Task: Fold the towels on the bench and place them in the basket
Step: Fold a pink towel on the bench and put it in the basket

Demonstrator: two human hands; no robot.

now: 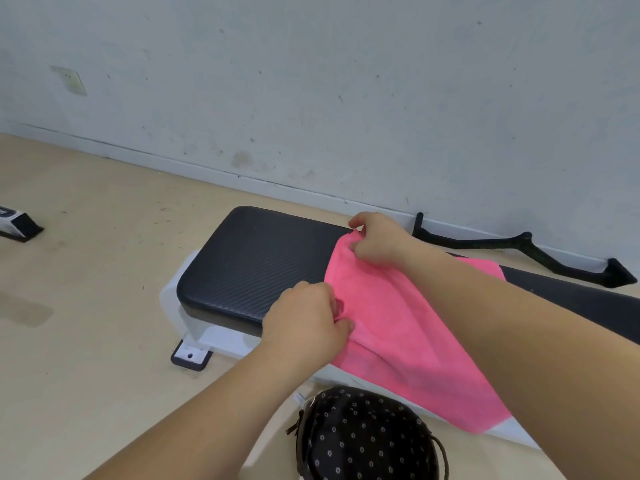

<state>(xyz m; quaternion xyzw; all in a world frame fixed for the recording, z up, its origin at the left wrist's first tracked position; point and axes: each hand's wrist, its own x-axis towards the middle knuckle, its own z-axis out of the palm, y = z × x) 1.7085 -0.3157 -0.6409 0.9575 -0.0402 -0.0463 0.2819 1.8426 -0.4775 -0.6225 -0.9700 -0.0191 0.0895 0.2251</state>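
**On the black padded worktop [256,261], both hands hold one pink towel [408,327]**

Across the right part of the worktop the pink towel lies spread. Its near side hangs over the front edge and covers part of the white frame [221,337] below. The left hand [308,320] is at the towel's left edge, close to the front of the worktop, with its fingers curled and the cloth pinched between thumb and fingers. The right hand [377,242] is at the towel's far left corner, by the back edge of the worktop. Its fingers are curled too and pinch that corner, which is bunched and lifted a little off the padding. The towel's left edge runs from one hand to the other, and the rest of the cloth stretches away to the right beneath the right forearm.

A dark basket [363,441] with a small pale flower print stands on the floor [86,271] just in front of the worktop, below the hanging side of the towel. Whether the two touch cannot be told. Behind the worktop a black bar handle [519,242] lies along the foot of the wall [311,81]
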